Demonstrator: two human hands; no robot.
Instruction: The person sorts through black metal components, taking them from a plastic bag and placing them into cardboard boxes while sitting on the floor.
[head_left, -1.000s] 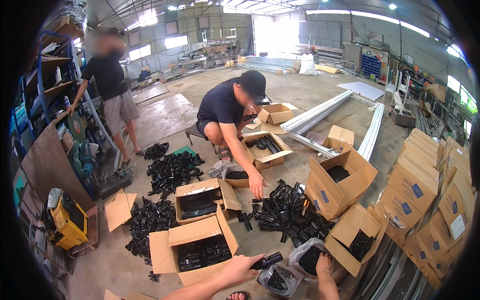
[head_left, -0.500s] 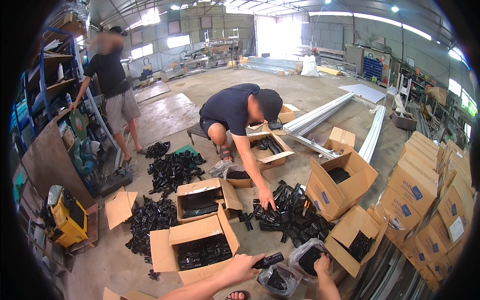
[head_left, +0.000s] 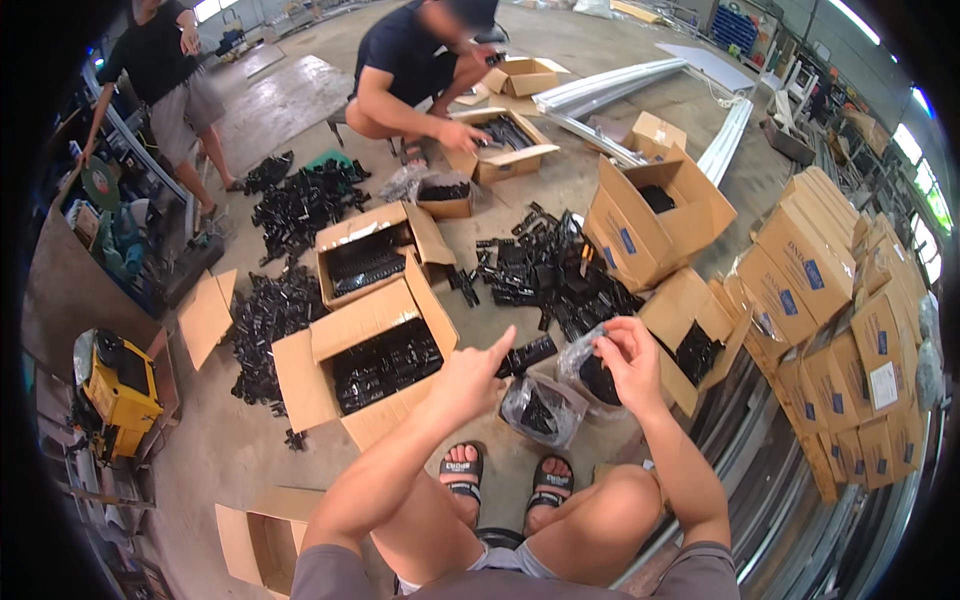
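My left hand [head_left: 472, 372] is closed around a black plastic part [head_left: 530, 354], with the index finger stretched forward. To its right, my right hand [head_left: 630, 358] is raised, thumb and fingers drawn together in a pinch; whatever lies between them is too small to make out. Just beside and below that hand, a clear plastic bag [head_left: 574, 358] lines a container of small black pieces. Another bag-lined container [head_left: 542, 412] with black pieces stands closer to me. Beyond both hands spreads a pile of black plastic parts [head_left: 540, 262] on the floor.
At left, an open carton [head_left: 295, 372] holds rows of black parts. Another carton [head_left: 690, 290] stands right of the pile. A crouching co-worker [head_left: 410, 75] reaches into a far box; another person [head_left: 165, 80] stands far left. Stacked cartons [head_left: 800, 250] line the right side.
My view has tilted down. My right hand has come up out of the bag. The crouching co-worker has drawn back from the pile to a box. My left hand keeps the black part.
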